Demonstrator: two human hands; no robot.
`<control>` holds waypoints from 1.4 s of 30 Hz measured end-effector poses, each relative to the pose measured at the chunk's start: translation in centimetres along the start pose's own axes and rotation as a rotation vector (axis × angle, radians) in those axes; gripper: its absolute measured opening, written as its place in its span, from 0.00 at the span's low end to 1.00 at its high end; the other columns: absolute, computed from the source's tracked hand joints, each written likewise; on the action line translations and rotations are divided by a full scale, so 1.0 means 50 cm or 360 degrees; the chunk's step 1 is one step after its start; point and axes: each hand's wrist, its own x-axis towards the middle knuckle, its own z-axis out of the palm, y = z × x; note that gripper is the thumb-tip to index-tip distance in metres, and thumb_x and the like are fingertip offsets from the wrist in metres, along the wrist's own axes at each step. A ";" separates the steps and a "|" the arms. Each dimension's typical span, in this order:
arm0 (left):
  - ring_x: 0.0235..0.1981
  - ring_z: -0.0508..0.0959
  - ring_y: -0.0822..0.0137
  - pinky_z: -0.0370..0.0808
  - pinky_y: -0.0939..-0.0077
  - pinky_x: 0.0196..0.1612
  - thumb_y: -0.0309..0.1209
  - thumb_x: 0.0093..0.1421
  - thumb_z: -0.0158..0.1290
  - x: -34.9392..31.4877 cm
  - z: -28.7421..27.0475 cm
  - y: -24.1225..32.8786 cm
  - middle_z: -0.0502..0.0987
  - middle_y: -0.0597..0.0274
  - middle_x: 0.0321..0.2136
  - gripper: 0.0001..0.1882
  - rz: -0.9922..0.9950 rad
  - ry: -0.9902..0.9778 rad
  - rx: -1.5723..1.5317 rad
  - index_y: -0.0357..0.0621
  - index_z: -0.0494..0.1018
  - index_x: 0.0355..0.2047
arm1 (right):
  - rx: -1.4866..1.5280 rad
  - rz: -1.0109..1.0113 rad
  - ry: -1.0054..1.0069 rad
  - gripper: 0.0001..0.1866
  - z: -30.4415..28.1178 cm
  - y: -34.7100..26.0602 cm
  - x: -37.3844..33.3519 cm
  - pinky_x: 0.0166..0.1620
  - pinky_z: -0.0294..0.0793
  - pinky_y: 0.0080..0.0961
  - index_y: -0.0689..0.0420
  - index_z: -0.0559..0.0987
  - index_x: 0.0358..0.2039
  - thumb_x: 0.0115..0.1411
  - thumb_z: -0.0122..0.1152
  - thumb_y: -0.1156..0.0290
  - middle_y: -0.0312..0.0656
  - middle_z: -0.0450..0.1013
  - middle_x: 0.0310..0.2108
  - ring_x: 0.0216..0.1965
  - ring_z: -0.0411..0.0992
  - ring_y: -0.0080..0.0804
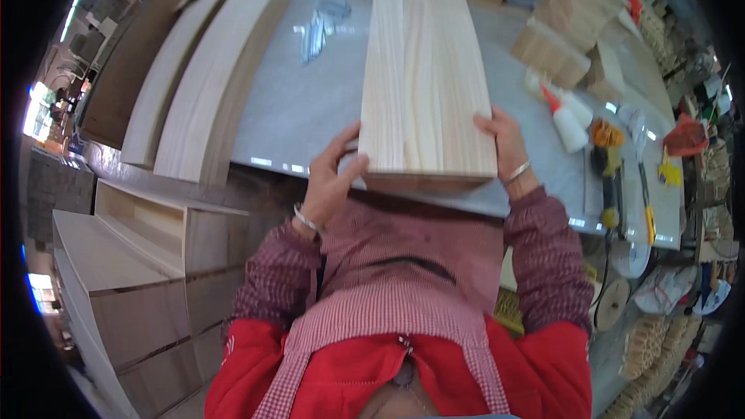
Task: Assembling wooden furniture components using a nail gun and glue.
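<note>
A long, pale wooden box (423,70) with straight grain lies lengthwise in front of me, its near end at the table's front edge. My left hand (332,178) holds its near left corner, the thumb near the top edge and the other fingers partly hidden by the side. On the opposite side, my right hand (504,143) grips the right edge close to the near end, fingertips against the wood. The inside and underside of the box are hidden.
Metal strips (314,35) lie on the grey table (272,101). Long wooden boxes (221,85) stand at left, above stacked wooden boxes (143,310). To the right are a white glue bottle with a red tip (570,128), a power tool (608,178), a yellow cutter (649,213) and wooden blocks (551,54).
</note>
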 end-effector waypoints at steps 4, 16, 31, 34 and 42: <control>0.52 0.72 0.63 0.68 0.72 0.55 0.26 0.57 0.55 0.002 0.005 0.000 0.70 0.51 0.55 0.27 0.0042 -0.0005 0.0049 0.36 0.66 0.58 | 0.0091 -0.0002 0.0002 0.19 0.013 -0.013 -0.006 0.34 0.76 0.18 0.70 0.72 0.49 0.56 0.54 0.80 0.48 0.75 0.37 0.31 0.74 0.27; 0.53 0.71 0.62 0.67 0.70 0.56 0.30 0.53 0.63 -0.011 0.011 -0.009 0.71 0.55 0.55 0.29 0.0254 -0.0129 0.0326 0.42 0.69 0.55 | 0.0023 -0.0109 0.0054 0.20 0.011 -0.015 -0.027 0.29 0.79 0.14 0.72 0.69 0.51 0.58 0.55 0.79 0.53 0.75 0.38 0.26 0.77 0.29; 0.48 0.74 0.63 0.71 0.72 0.50 0.28 0.50 0.64 -0.016 0.017 -0.031 0.73 0.55 0.51 0.28 0.0634 -0.0060 0.0703 0.43 0.71 0.53 | -0.0053 -0.0068 0.0222 0.21 0.010 -0.009 -0.048 0.36 0.78 0.18 0.70 0.71 0.51 0.59 0.58 0.72 0.50 0.76 0.38 0.33 0.76 0.29; 0.41 0.75 0.66 0.73 0.76 0.44 0.27 0.50 0.64 -0.020 0.014 -0.031 0.75 0.56 0.47 0.26 0.0640 0.0001 0.0733 0.42 0.73 0.51 | -0.0108 -0.0132 0.0295 0.19 -0.028 0.007 -0.085 0.41 0.76 0.20 0.67 0.73 0.49 0.60 0.57 0.71 0.46 0.77 0.39 0.35 0.76 0.30; 0.32 0.74 0.71 0.73 0.81 0.37 0.24 0.50 0.63 -0.019 0.019 -0.049 0.78 0.58 0.40 0.21 0.0769 0.0062 0.0658 0.40 0.75 0.46 | -0.0806 -0.0715 0.0554 0.12 -0.033 0.076 -0.184 0.38 0.74 0.18 0.63 0.77 0.42 0.57 0.59 0.76 0.40 0.78 0.33 0.30 0.74 0.25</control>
